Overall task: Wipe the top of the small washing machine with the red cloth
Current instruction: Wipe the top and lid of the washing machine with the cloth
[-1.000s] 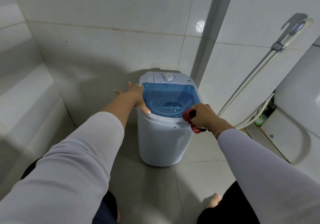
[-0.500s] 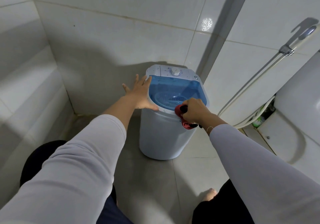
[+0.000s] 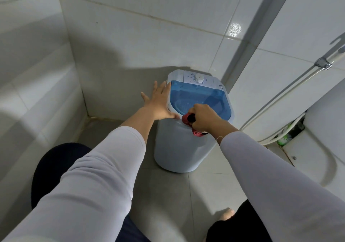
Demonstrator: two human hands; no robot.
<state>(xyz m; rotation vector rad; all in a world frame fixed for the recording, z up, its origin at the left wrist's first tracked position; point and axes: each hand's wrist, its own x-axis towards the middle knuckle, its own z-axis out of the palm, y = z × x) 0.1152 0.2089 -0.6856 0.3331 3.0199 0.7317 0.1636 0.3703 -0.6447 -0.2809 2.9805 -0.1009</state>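
Pale glossy wall tiles and a grey tiled floor enclose a small white plastic washing machine with a translucent blue lid (image 3: 188, 144) standing in the corner. On the machine's left rim, the left hand (image 3: 160, 103) lies flat with fingers spread, grasping nothing, probably to steady the light tub. On its near rim, the right hand (image 3: 204, 117) is clenched around a bunched red cloth (image 3: 186, 119), pressing it there to wipe.

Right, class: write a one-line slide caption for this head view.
Right hand presses red cloth on washing machine lid's front edge; left hand steadies its side.
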